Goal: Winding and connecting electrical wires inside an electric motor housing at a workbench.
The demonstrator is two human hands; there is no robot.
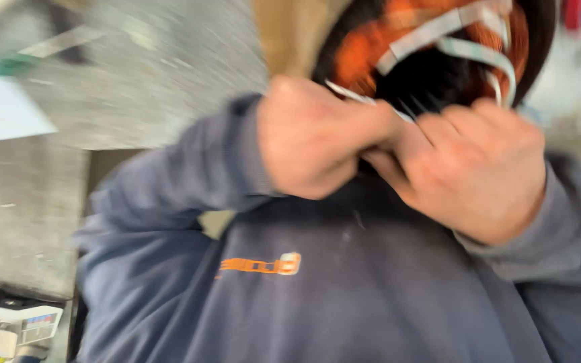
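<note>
Grey speckled floor (pixel 163 74) – blurred, white sheet of paper (pixel 1 111) at left, white-and-blue box (pixel 31 326) bottom left

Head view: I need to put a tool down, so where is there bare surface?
Bare grey surface lies between the white sheet and the coil. It is crowded at the coil, where left hand and right hand grip.
</note>
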